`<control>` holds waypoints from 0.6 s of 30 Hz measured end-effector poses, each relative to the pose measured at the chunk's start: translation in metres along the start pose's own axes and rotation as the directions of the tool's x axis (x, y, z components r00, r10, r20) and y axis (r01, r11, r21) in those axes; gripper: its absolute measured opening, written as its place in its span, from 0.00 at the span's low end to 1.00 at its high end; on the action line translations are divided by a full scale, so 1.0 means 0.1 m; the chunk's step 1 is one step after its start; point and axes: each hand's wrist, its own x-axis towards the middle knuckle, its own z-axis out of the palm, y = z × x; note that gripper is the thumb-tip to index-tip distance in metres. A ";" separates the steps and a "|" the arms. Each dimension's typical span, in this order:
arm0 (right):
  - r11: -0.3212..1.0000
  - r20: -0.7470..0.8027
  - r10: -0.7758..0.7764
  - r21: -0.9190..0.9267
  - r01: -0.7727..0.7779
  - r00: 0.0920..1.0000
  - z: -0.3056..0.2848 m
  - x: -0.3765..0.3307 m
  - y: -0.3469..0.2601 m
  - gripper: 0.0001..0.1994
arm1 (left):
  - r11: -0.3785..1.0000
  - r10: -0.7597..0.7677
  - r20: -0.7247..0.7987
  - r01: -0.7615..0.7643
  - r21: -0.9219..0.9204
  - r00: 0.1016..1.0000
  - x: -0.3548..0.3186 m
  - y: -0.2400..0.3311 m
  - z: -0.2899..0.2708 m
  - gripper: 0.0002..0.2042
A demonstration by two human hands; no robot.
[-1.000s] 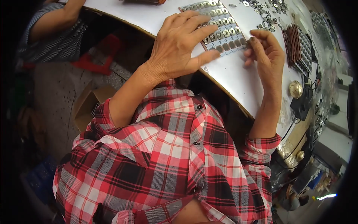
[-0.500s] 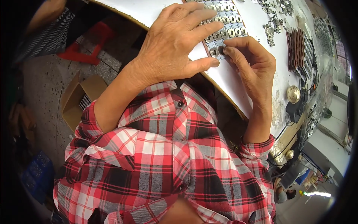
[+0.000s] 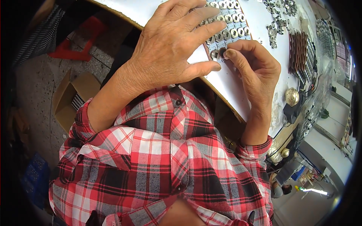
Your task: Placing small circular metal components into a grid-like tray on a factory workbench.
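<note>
diagonally across the white worktop a flat card of small silver metal rings in rows is laid, its long axis running away toward the upper right. the left hand is spread flat on it, grip released. one ring at the card's near end is pinched by the curled right hand.

An open brown cardboard box is being left on the grey floor; a round brass knob is lying on the white table.
</note>
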 end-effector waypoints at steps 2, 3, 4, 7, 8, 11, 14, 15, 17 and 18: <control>0.999 -0.004 0.019 0.038 -0.018 1.000 -0.01 0.00 0.01 0.07 | 1.000 -0.010 -0.001 0.010 -0.011 1.000 0.00 0.01 0.01 0.32; 0.997 -0.008 0.035 0.076 -0.034 0.999 -0.02 0.00 0.01 0.08 | 1.000 -0.018 -0.004 0.018 -0.020 1.000 -0.01 0.01 0.01 0.32; 0.996 -0.007 0.036 0.079 -0.035 0.999 -0.03 0.00 0.00 0.08 | 1.000 -0.020 -0.001 0.020 -0.018 1.000 0.00 0.01 0.01 0.32; 0.994 -0.011 0.088 0.062 -0.087 0.996 -0.04 -0.01 -0.04 0.07 | 0.999 -0.019 -0.013 0.018 -0.040 1.000 0.00 0.01 0.01 0.31; 0.998 0.002 0.061 0.030 -0.061 0.998 -0.03 -0.01 -0.04 0.07 | 0.999 -0.025 -0.011 0.025 -0.045 1.000 0.00 0.01 0.02 0.31; 0.999 0.020 0.032 -0.017 -0.032 0.999 -0.04 0.00 -0.04 0.06 | 0.999 -0.030 -0.005 0.030 -0.046 1.000 0.00 0.00 0.03 0.31; 0.999 0.023 0.000 -0.039 0.001 1.000 -0.06 0.01 0.02 0.06 | 0.999 -0.029 0.002 0.030 -0.036 1.000 0.01 0.01 0.02 0.31; 0.998 0.023 -0.031 -0.047 0.032 0.999 -0.06 0.02 0.03 0.07 | 0.999 -0.031 0.004 0.031 -0.028 1.000 0.01 0.01 0.02 0.31; 0.996 0.026 -0.035 -0.083 0.037 0.999 -0.05 0.01 0.00 0.06 | 0.999 -0.027 0.016 0.028 -0.028 0.999 0.02 0.01 0.00 0.31; 0.992 0.030 -0.041 -0.121 0.044 0.999 -0.04 0.01 -0.02 0.06 | 0.999 -0.023 0.026 0.023 -0.027 0.999 0.02 0.01 -0.01 0.31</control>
